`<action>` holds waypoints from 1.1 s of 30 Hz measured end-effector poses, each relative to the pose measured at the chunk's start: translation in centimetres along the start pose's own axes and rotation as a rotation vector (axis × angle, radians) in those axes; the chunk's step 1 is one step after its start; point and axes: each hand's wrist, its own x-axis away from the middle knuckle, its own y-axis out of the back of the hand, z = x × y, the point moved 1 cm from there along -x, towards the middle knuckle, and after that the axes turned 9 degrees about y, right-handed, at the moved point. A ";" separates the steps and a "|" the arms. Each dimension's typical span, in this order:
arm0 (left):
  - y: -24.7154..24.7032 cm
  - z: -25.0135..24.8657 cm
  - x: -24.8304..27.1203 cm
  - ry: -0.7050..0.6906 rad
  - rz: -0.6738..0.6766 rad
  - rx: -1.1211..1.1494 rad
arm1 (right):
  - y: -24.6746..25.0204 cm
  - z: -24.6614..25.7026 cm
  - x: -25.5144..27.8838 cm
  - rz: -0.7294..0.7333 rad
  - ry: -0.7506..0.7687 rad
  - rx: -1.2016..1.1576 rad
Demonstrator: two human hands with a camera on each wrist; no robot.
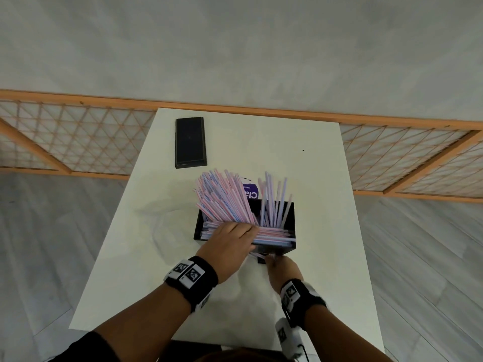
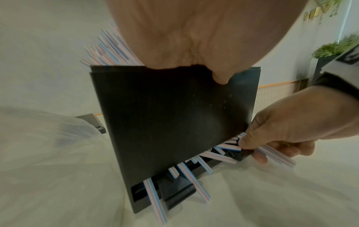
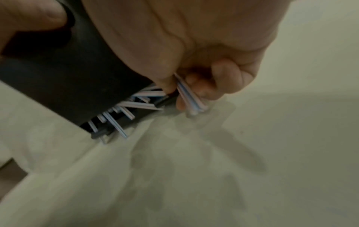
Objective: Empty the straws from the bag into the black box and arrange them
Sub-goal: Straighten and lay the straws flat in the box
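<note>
Black box [image 1: 288,218], one, is holding dozens of straws [image 1: 224,199]; left hand [image 1: 230,242] is gripping its near rim, right hand [image 1: 283,267] just nearer is pinching several straw ends.

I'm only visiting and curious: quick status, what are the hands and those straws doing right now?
Left hand grips black box rim. Right hand pinches straws at the bottom slot. Most straws stand askew; several poke out below.
</note>
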 end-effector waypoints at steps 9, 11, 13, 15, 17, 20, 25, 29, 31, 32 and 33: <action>-0.1 0.2 0.0 0.013 0.057 -0.006 | -0.1 -3.2 3.6 0.081 0.100 0.284; -0.1 0.2 0.0 0.000 0.025 -0.001 | -0.3 -4.4 4.9 0.123 0.111 0.280; 0.1 0.1 0.0 -0.011 0.002 0.004 | -0.5 -5.7 6.1 0.164 0.128 0.270; 0.2 0.1 -0.1 -0.003 -0.001 0.009 | -0.7 -6.9 7.4 0.262 0.153 0.291; 0.4 0.0 -0.3 0.018 0.018 0.007 | -0.7 -7.7 8.7 0.370 0.185 0.325; 1.1 0.0 -0.6 0.044 0.093 0.058 | 0.1 -8.1 10.8 0.434 0.257 0.325; 5.2 0.2 -0.7 0.227 0.240 0.482 | 5.3 -5.2 11.8 0.191 0.488 0.271; 8.6 2.2 -0.4 0.411 0.083 0.789 | 10.7 0.5 10.9 -0.066 0.642 0.306; 9.7 3.7 -0.4 0.552 -0.049 1.025 | 13.1 3.8 10.0 -0.249 0.755 0.444; 10.3 4.4 -0.4 0.655 -0.102 1.156 | 14.0 5.4 9.5 -0.262 0.769 0.482; 10.9 5.1 -0.3 0.757 -0.131 1.293 | 14.8 6.8 8.6 -0.234 0.751 0.502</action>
